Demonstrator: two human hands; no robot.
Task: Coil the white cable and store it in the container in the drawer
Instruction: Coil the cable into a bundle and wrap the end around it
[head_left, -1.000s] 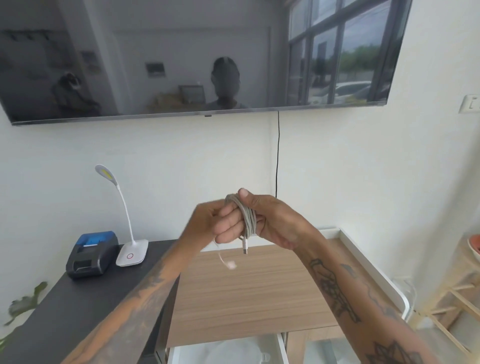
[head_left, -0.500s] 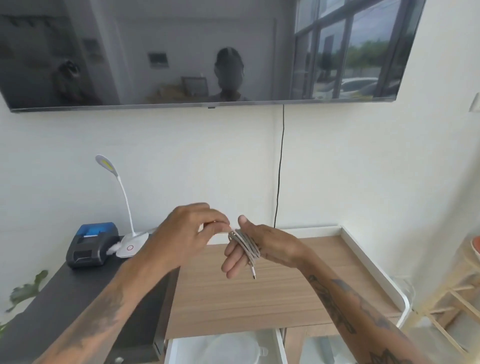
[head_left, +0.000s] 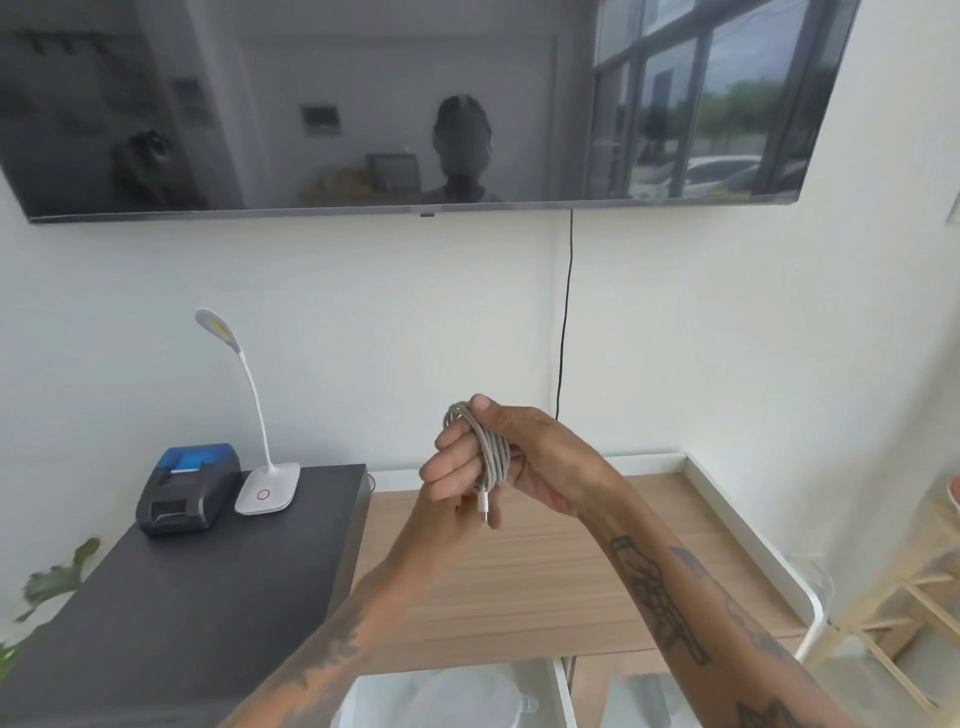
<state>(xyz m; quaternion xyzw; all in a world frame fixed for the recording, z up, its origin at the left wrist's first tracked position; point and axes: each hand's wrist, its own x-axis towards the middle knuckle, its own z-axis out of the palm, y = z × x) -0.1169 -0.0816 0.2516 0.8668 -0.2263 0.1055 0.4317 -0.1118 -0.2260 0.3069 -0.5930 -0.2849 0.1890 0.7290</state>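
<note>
The white cable is wound in a tight coil around the fingers of my right hand, and the thumb presses on top of the loops. One plug end hangs down below the coil. My left hand sits just under and behind the right fingers, mostly hidden, so its grip cannot be made out. Both hands hover above the wooden tabletop. At the bottom edge the open white drawer shows a translucent lidded container.
A black desk on the left carries a white gooseneck lamp and a small black-and-blue printer. A television hangs on the wall with a black cord below it. A wooden rack stands on the right.
My left hand dropped from pinching the cable above the coil to beneath my right hand. My right hand rose and curled its fingers around the coil. The view shifted slightly.
</note>
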